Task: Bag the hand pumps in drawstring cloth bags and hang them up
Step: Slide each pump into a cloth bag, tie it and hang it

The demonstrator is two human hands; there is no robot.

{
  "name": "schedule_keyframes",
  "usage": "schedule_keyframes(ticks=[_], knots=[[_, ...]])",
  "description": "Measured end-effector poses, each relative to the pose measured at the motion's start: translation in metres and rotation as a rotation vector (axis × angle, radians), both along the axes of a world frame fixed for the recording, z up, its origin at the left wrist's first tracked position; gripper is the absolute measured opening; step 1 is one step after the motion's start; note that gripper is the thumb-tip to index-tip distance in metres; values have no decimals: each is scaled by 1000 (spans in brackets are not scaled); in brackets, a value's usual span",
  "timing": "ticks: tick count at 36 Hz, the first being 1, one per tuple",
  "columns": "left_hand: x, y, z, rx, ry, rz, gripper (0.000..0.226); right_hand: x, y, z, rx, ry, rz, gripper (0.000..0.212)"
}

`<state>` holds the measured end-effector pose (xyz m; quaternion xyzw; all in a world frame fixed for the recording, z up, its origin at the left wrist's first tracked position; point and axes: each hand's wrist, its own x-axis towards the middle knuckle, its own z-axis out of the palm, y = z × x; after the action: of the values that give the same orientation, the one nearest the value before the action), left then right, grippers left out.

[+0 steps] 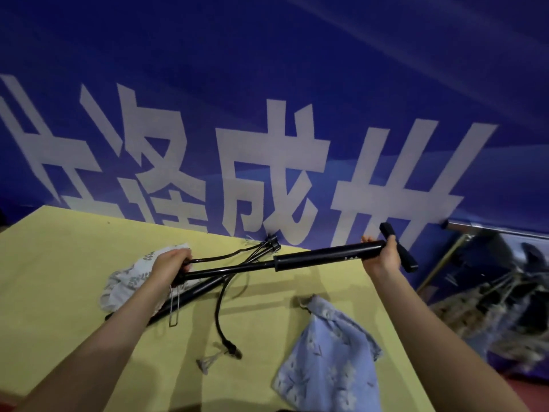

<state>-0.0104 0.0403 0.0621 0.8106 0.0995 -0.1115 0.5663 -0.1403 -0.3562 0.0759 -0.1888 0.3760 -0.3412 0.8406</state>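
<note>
Blue bag (pixel 329 352) lay below the right hand (pixel 383 257); both grips clasped one pump (pixel 297 260), left hand (pixel 169 263) apparently guiding it into the white bag (pixel 124 281).

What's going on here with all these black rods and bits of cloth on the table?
A person is packing hand pumps into cloth bags. The right hand grips a black pump near its T-handle, held above the yellow table. The left hand holds the pump's thin end at the mouth of a white patterned bag. A second pump lies beneath, and a blue floral bag lies flat nearby.
</note>
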Motion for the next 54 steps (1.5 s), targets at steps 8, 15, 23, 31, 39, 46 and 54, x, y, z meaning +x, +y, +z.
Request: schedule_keyframes(ticks=[8, 15, 23, 31, 39, 46, 54], knots=[[-4, -9, 8, -85, -41, -56, 18, -8, -10, 2, -8, -86, -90, 25], [-22, -20, 17, -160, -50, -60, 13, 5, 20, 15, -23, -147, -28, 32], [-29, -31, 36, -163, -84, -37, 10, 19, 45, 11, 49, -187, 24, 32], [-33, -54, 53, -104, -184, -70, 11, 17, 62, -6, 164, -169, 56, 31], [-46, -73, 57, -37, -230, -94, 15, 12, 79, -9, 167, -215, 121, 33], [-51, -71, 47, -29, -142, -177, 20, 8, 84, 2, 141, -233, 174, 35], [-55, -53, 2, 233, 265, -645, 45, -3, 85, -6, 40, -232, 368, 38]])
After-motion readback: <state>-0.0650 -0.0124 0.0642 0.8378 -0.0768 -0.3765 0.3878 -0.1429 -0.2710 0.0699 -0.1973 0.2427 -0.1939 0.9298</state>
